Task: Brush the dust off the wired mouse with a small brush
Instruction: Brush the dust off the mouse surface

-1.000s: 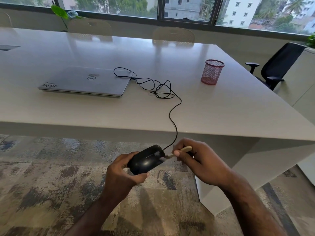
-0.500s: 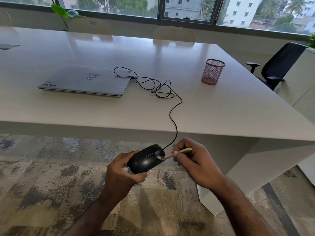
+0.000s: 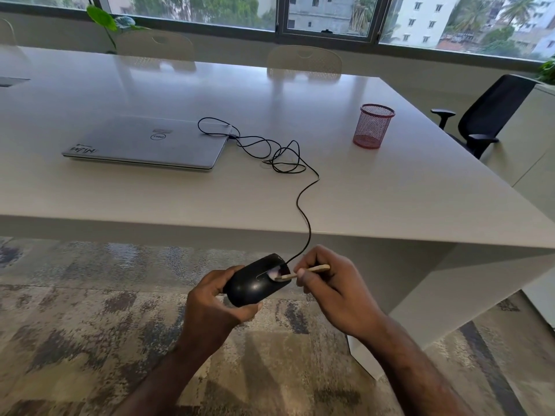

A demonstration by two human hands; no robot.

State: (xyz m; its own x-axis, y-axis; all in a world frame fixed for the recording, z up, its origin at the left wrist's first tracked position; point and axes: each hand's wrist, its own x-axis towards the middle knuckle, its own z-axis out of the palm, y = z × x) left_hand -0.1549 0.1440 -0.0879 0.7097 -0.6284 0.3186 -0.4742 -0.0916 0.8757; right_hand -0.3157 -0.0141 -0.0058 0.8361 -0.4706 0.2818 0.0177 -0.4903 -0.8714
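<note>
left hand (image 3: 210, 304) grips mouse (image 3: 255, 283) off bench (image 3: 390, 205) front edge, over carpet (image 3: 75, 310) | right hand (image 3: 330, 283) pinches brush (image 3: 303, 272), bristles on mouse | cable (image 3: 303, 202) crosses edge

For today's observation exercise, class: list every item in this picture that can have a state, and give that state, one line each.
Mouse: held in the air, below the table edge.
Brush: bristles on the mouse's front.
Left hand: gripping the mouse.
Right hand: pinching the brush.
Cable: loosely coiled, hanging off the table.
Laptop: closed, lying flat.
Mesh cup: upright.
</note>
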